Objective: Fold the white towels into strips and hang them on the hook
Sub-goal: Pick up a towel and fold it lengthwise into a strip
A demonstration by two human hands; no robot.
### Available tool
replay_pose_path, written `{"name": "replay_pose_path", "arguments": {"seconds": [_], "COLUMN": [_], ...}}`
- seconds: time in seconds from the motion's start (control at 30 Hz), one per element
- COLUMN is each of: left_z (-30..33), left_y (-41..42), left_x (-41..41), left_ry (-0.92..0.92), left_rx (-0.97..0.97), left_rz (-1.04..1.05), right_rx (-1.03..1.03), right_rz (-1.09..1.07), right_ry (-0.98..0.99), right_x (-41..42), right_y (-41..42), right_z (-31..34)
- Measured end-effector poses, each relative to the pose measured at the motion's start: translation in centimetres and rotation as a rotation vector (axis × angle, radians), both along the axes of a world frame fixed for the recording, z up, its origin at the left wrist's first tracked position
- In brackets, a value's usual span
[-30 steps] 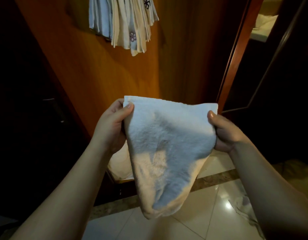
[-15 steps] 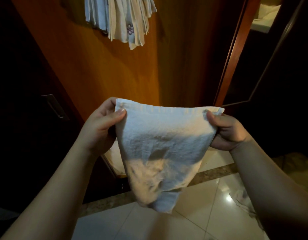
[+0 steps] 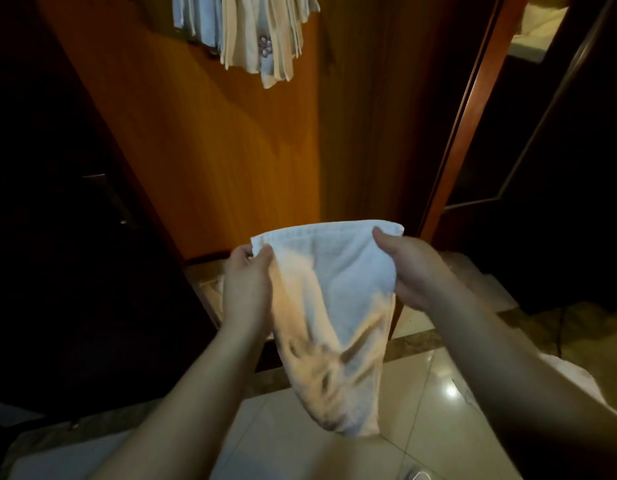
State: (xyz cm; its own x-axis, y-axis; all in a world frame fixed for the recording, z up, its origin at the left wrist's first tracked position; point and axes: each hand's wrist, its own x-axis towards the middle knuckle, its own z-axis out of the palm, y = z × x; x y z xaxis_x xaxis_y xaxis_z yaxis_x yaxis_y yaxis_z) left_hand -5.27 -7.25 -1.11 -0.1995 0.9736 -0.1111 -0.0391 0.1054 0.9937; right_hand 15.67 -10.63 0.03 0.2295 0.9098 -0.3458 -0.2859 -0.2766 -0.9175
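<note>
white towel [image 3: 338, 306] hangs in the air before a wooden panel [image 3: 230, 150], above the tiled floor [image 3: 421, 410]. left hand [image 3: 246, 285] pinches its top left corner; right hand [image 3: 409, 268] grips the top right edge. folded towels [image 3: 251, 32] hang above.

Head-worn view, forward and down, close over hands [image 3: 320, 278].

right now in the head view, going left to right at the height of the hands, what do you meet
dark door handle → left hand → white towel held between the hands → right hand → dark doorway
</note>
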Motion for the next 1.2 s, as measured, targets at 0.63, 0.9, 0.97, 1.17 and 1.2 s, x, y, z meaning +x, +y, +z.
{"name": "replay_pose_path", "arguments": {"seconds": [0.63, 0.9, 0.97, 1.17, 1.2], "left_z": [2.3, 2.5, 2.3, 2.2, 2.1], "left_y": [-7.4, -6.5, -5.9, -3.5, -2.9], "left_x": [2.3, 1.0, 0.8, -0.4, -0.6], "left_ry": [0.065, 0.185, 0.197, 0.097, 0.108], "left_rx": [0.342, 0.458, 0.445, 0.524, 0.558], "left_rz": [-0.410, -0.745, -0.821, -0.615, -0.484], "right_rx": [0.301, 0.401, 0.365, 0.305, 0.319], "right_rz": [0.206, 0.277, 0.230, 0.082, 0.067], "right_ry": [-0.186, -0.340, -0.340, -0.446, -0.525], "right_x": [-8.0, -6.6, -6.6, -4.8, -4.4], "right_y": [-4.6, -3.5, -3.0, -1.9, -1.6], "right_z": [1.6, 1.9, 1.7, 3.9, 4.5]}}
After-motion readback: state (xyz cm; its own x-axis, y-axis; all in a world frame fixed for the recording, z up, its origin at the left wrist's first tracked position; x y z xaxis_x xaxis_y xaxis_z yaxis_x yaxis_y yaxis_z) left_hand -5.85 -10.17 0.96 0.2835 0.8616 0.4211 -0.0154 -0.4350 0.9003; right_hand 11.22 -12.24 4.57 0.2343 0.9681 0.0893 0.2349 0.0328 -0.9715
